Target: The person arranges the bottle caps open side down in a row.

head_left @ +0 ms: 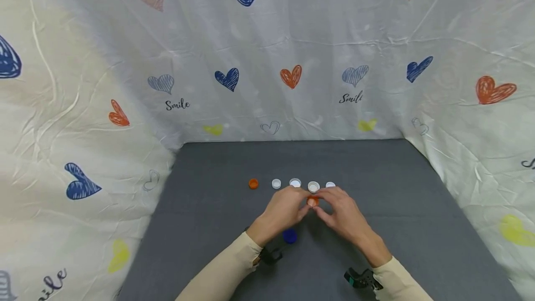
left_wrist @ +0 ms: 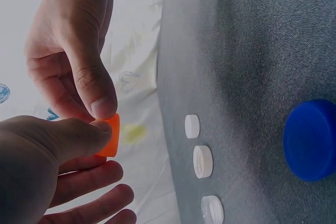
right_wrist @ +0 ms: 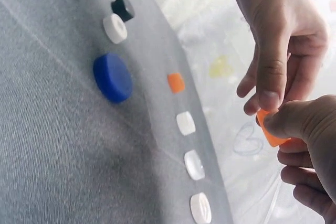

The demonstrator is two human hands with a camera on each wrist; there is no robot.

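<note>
Between my two hands is an orange bottle cap (left_wrist: 112, 139), raised off the grey table. My left hand (head_left: 283, 209) pinches it by the edge with thumb and fingers; in the left wrist view the other fingers spread below it. From the opposite side my right hand (head_left: 343, 212) grips the same cap, its thumb (right_wrist: 291, 120) pressed on the orange side. Just beyond the hands stand a white cap (head_left: 313, 186) and another white cap (head_left: 330, 184), the latter partly covered by the right hand. A large blue cap (head_left: 290, 236) lies on the near side, beside my left forearm.
The row of caps continues leftward with a whitish cap (head_left: 295, 182), a small white cap (head_left: 276, 183) and an orange cap (head_left: 253, 183). In the right wrist view a black cap (right_wrist: 123, 8) and a white cap (right_wrist: 115, 28) lie beyond the blue one. Printed cloth (head_left: 267, 106) encloses the table.
</note>
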